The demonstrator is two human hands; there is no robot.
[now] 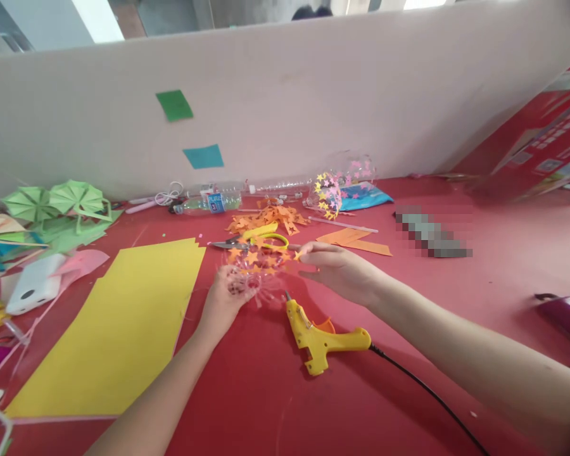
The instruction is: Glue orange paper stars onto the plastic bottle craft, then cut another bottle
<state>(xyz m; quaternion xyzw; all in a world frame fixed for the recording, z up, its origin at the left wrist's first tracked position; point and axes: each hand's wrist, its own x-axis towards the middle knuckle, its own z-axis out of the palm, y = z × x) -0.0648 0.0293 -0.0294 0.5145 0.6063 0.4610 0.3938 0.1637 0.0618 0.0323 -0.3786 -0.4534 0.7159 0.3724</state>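
My left hand (pixel 223 294) grips a clear plastic bottle piece (pixel 253 282) cut into thin strips that fan outward. Several orange paper stars (pixel 251 258) sit on its strips. At its right side, the fingertips of my right hand (pixel 337 269) pinch a single orange star (pixel 297 255); whether that star touches a strip I cannot tell. A yellow glue gun (pixel 320 342) lies on the red table just below my hands, its nozzle toward the bottle piece. Yellow-handled scissors (pixel 278 239) rest behind the piece, partly hidden by it.
Orange paper scraps (pixel 268 218) are heaped behind the scissors, with orange strips (pixel 354 239) to their right. Yellow sheets (pixel 123 323) cover the left. A star-covered bottle piece (pixel 329 196) and a labelled bottle (pixel 216 201) lie near the wall. A black cord (pixel 422 383) trails right.
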